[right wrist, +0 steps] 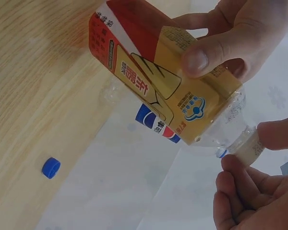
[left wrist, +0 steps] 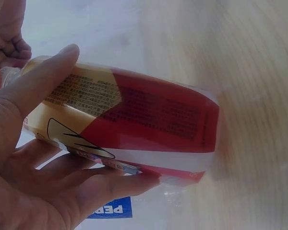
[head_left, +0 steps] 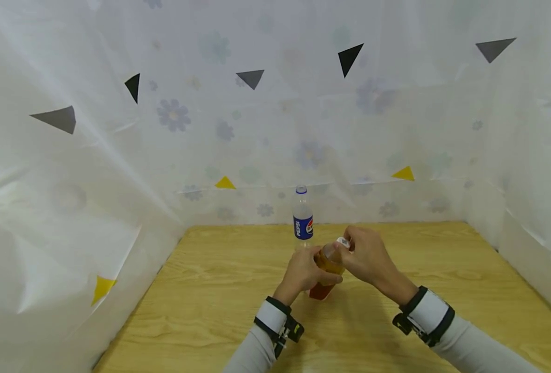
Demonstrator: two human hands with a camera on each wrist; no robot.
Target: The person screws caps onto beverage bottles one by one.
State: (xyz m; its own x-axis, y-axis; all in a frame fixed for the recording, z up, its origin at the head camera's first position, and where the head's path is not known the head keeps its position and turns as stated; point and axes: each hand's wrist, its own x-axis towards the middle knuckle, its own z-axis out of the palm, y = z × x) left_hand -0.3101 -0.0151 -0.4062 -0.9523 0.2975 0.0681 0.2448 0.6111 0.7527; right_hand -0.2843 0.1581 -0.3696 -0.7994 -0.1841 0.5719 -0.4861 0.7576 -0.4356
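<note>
A drink bottle with a red and gold label [left wrist: 158, 120] is tilted above the table, its neck pointing up and to the right in the head view. My left hand [head_left: 302, 270] grips its body, thumb on one side and fingers on the other. With thumb and forefinger, my right hand [head_left: 371, 259] pinches the white cap [right wrist: 252, 149] at the bottle's neck. Just behind the hands stands an upright clear Pepsi bottle [head_left: 303, 227] without a cap, its lower part hidden by the left hand.
A blue bottle cap [right wrist: 51, 167] lies on the wooden table [head_left: 201, 290], visible in the right wrist view. Pale flowered sheeting [head_left: 266, 134] walls the table at the back and both sides, with grey, black and yellow triangles on it.
</note>
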